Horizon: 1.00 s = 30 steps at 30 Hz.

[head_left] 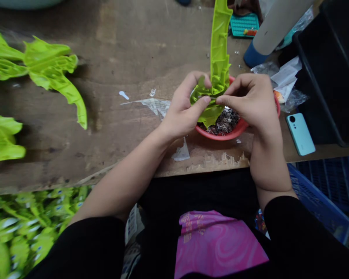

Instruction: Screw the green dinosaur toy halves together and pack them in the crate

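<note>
A lime-green moulded plastic shell piece [220, 50], long and ribbed inside, stands over a red bowl [221, 135] of small dark and shiny parts [228, 122]. My left hand [189, 102] grips the wide lower end of the shell, its thumb pressed onto the inside. From the other side my right hand [250, 97] pinches finger and thumb together at the shell's inner edge. Between the two thumbs shows something thin and pale, too small to name.
More green shell pieces [50, 66] lie on the wooden table [110, 128] at the left. A light-blue phone [300, 133], a white-and-blue cylinder [264, 42] and a black bin [331, 73] stand at the right. Below left are many green parts [26, 232]; a blue crate [320, 205] sits below right.
</note>
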{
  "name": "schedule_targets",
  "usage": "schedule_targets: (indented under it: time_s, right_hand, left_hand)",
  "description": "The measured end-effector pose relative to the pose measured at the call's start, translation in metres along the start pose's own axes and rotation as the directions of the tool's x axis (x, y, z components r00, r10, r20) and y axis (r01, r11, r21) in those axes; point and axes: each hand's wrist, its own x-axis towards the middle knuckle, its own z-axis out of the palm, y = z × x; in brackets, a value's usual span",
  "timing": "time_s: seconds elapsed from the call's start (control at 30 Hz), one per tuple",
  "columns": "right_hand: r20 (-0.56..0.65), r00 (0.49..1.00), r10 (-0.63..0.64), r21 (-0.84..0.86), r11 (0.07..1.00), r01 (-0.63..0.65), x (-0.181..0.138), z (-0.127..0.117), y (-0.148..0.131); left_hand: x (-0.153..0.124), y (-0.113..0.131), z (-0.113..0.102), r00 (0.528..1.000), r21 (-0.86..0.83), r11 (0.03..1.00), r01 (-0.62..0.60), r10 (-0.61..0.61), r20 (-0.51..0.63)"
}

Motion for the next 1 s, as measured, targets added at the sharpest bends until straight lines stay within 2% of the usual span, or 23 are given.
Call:
schedule_targets:
  time_s: [0.13,0.2,0.33,0.4,0.5,0.53,0.63,0.7,0.8,0.9,1.0]
  right_hand:
    - [-0.012,0.995,-0.103,-0.121,0.988,0.101,0.002,-0.003,0.005]
    - [-0.072,0.985,-0.157,-0.125,0.981,0.147,0.004,-0.002,0.009]
    - [-0.264,0.935,-0.237,0.1,0.957,0.271,0.003,0.008,0.01]
    - [-0.24,0.932,-0.271,0.148,0.939,0.311,-0.001,0.012,0.003]
    - [-0.081,0.965,-0.249,0.085,0.963,0.255,-0.005,0.015,-0.012]
    - [-0.07,0.967,-0.245,0.051,0.967,0.248,-0.006,0.017,-0.017]
    - [-0.169,0.943,-0.287,-0.113,0.956,0.271,-0.007,0.028,-0.025]
    - [-0.23,0.934,-0.275,-0.224,0.948,0.224,-0.006,0.037,-0.026]
    - [-0.214,0.948,-0.235,-0.279,0.945,0.171,-0.005,0.046,-0.023]
    - [-0.146,0.952,-0.268,-0.325,0.922,0.209,-0.002,0.05,-0.019]
    - [-0.146,0.932,-0.332,-0.379,0.889,0.258,0.0,0.052,-0.014]
  left_hand:
    - [-0.001,0.007,0.008,1.0,-0.103,0.994,0.027,-0.028,-0.012]
    - [-0.002,0.012,0.013,0.997,-0.186,0.98,0.065,-0.07,-0.017]
    - [-0.003,0.017,0.019,0.994,-0.283,0.953,0.108,-0.101,0.038]
    - [-0.003,0.015,0.019,0.992,-0.305,0.945,0.12,-0.105,0.065]
    - [-0.001,0.01,0.018,0.991,-0.317,0.939,0.131,-0.117,0.063]
    - [-0.001,0.009,0.018,0.991,-0.316,0.94,0.131,-0.121,0.051]
    - [0.0,0.007,0.018,0.99,-0.273,0.952,0.139,-0.142,0.009]
    - [0.0,0.006,0.018,0.986,-0.233,0.96,0.156,-0.165,-0.02]
    - [0.0,0.005,0.02,0.985,-0.235,0.959,0.159,-0.171,-0.031]
    - [-0.002,0.003,0.021,0.987,-0.263,0.953,0.148,-0.159,-0.021]
    - [-0.002,0.0,0.021,0.989,-0.279,0.949,0.144,-0.151,-0.002]
